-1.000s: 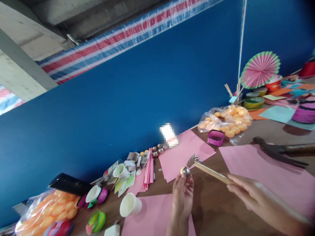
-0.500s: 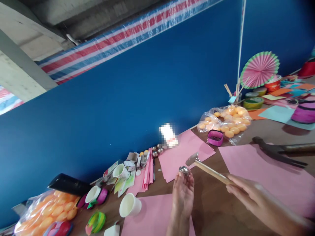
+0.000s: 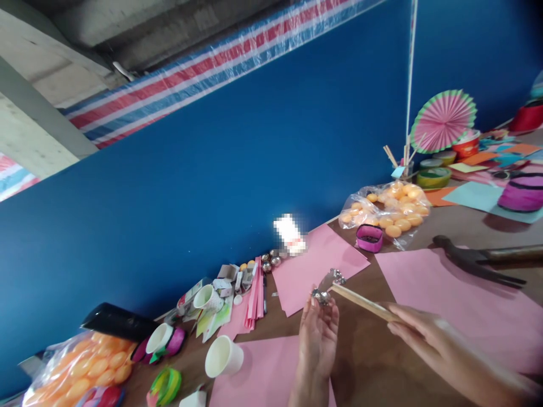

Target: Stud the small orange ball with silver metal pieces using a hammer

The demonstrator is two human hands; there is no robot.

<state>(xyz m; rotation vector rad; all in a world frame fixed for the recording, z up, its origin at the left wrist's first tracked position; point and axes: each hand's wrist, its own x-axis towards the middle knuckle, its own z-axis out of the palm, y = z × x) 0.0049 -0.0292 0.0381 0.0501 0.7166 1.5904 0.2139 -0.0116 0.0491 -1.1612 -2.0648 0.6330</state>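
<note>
My left hand (image 3: 317, 333) is raised over the brown table (image 3: 365, 362), its fingertips pinched on a small shiny foil-wrapped ball (image 3: 319, 296). My right hand (image 3: 428, 336) grips the wooden handle of a small hammer (image 3: 356, 297). The metal head of the hammer rests against the foil ball, just right of and above it. Pink paper sheets (image 3: 314, 263) lie on the table under and around both hands.
A big dark claw hammer (image 3: 475, 261) lies at right. Bags of orange balls (image 3: 392, 212) sit at back right and front left (image 3: 85, 364). White paper cups (image 3: 223, 356), a pink tape roll (image 3: 370, 237), a pink paper fan (image 3: 441, 120) and craft clutter line the blue wall.
The hammer head has dropped from above the ball onto it. My left hand has turned the ball a little, so its orange side no longer shows.
</note>
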